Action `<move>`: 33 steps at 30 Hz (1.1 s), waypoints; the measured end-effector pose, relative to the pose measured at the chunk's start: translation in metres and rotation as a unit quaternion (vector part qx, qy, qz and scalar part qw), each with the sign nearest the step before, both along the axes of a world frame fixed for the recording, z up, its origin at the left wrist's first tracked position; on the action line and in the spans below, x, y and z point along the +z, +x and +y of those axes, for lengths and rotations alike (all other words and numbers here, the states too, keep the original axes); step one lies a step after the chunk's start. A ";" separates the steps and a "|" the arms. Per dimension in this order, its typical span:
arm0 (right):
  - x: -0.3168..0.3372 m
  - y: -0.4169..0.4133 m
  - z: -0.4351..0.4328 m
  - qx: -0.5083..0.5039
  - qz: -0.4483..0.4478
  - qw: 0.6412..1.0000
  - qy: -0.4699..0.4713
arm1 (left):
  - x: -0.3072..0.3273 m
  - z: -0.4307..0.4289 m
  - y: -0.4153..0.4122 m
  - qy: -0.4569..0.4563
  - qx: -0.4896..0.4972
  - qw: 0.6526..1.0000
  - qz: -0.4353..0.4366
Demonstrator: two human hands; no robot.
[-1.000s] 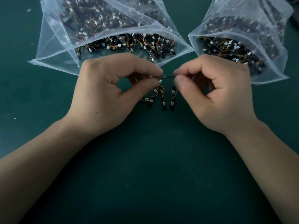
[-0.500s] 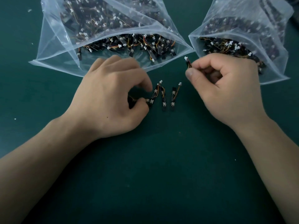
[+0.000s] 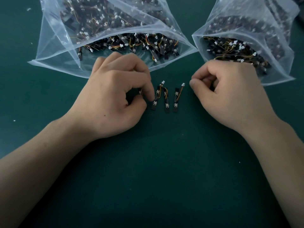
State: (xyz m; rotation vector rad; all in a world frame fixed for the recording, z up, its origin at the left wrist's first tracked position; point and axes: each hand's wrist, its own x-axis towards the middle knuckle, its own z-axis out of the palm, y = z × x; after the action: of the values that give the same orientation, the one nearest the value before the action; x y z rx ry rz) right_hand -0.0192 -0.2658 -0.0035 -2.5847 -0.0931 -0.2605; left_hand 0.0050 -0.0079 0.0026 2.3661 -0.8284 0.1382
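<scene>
Three small black circuit boards lie side by side on the green mat [image 3: 164, 162], each with orange wires and a white connector: one [image 3: 155, 100], one [image 3: 166, 102] and one [image 3: 176, 100]. My left hand [image 3: 113, 99] is curled just left of the row. Its thumb and index finger pinch another small board [image 3: 140, 92], mostly hidden, and the index fingertip touches the leftmost board. My right hand [image 3: 230, 96] is curled just right of the row. It seems to hold a part, of which only a dark sliver [image 3: 195, 93] shows under the thumb.
Two clear plastic bags lie open toward me at the back, each holding several of the same wired boards: the left bag [image 3: 54, 63] behind my left hand, the right bag [image 3: 283, 74] behind my right hand. Small white specks dot the mat.
The hands were pinching one part together above the row, then separated. The left hand went down to the row's left end. The right hand lifted a wired part toward the right bag, then lowered beside the row.
</scene>
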 end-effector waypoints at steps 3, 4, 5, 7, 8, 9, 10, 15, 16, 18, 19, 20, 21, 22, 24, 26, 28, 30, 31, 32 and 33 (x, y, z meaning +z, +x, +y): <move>0.006 -0.003 -0.001 0.085 0.016 0.996 0.012 | 0.000 0.000 0.000 -0.002 0.004 1.000 0.012; 0.007 -0.004 -0.001 0.108 0.022 0.994 0.018 | -0.001 0.000 0.000 0.011 0.003 1.000 0.015; 0.008 -0.005 -0.002 0.124 0.028 0.992 0.026 | -0.002 0.000 0.000 0.026 0.000 1.000 0.015; 0.009 -0.006 -0.004 0.142 0.038 0.989 0.037 | -0.003 0.000 0.001 0.053 -0.008 0.999 0.012; 0.009 -0.006 -0.005 0.152 0.041 0.987 0.036 | -0.003 0.000 0.000 0.063 -0.012 0.998 0.008; 0.009 -0.006 -0.005 0.164 0.045 0.985 0.034 | -0.003 0.000 0.000 0.070 -0.014 0.997 0.004; 0.009 -0.006 -0.005 0.175 0.049 0.983 0.032 | -0.004 0.000 0.000 0.076 -0.015 0.997 0.000; 0.006 -0.006 -0.002 0.189 0.056 0.980 0.031 | -0.004 0.000 0.000 0.070 -0.011 0.997 0.008; 0.006 -0.005 -0.002 0.188 0.054 0.980 0.033 | -0.004 0.000 0.001 0.066 -0.013 0.998 0.011; 0.005 -0.004 0.000 0.186 0.048 0.981 0.033 | -0.003 0.001 0.001 0.056 -0.018 0.998 0.018; 0.005 -0.004 0.000 0.187 0.044 0.981 0.030 | -0.004 0.002 0.001 0.050 -0.021 0.998 0.022; 0.004 -0.004 0.001 0.190 0.042 0.981 0.027 | -0.004 0.002 0.001 0.046 -0.022 0.998 0.025; 0.003 -0.004 0.002 0.192 0.040 0.980 0.025 | -0.004 0.002 0.001 0.044 -0.024 0.998 0.027; 0.003 -0.004 0.002 0.193 0.038 0.980 0.025 | -0.005 0.002 0.001 0.044 -0.024 0.998 0.029; 0.004 -0.004 0.001 0.192 0.035 0.980 0.034 | -0.005 0.002 0.001 0.049 -0.025 0.998 0.027; 0.006 -0.004 -0.004 0.188 0.031 0.981 0.040 | -0.006 0.001 0.001 0.051 -0.028 0.998 0.030; 0.007 -0.002 -0.009 0.189 0.032 0.981 0.032 | -0.007 0.001 0.001 0.049 -0.033 0.998 0.038; 0.007 -0.001 -0.012 0.191 0.036 0.980 0.030 | -0.008 0.001 0.001 0.046 -0.035 0.997 0.041; 0.007 -0.001 -0.011 0.193 0.036 0.980 0.030 | -0.008 0.002 0.001 0.044 -0.035 0.998 0.042; 0.006 -0.001 -0.011 0.195 0.036 0.980 0.029 | -0.008 0.002 0.002 0.043 -0.036 0.998 0.042; 0.006 -0.001 -0.009 0.197 0.037 0.979 0.029 | -0.008 0.002 0.002 0.042 -0.036 0.998 0.043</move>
State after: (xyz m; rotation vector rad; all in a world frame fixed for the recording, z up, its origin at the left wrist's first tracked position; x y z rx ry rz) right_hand -0.0204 -0.2752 0.0027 -2.4489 -0.5549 -0.0195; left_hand 0.0072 -0.0059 -0.0057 2.3975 -0.8924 -0.0282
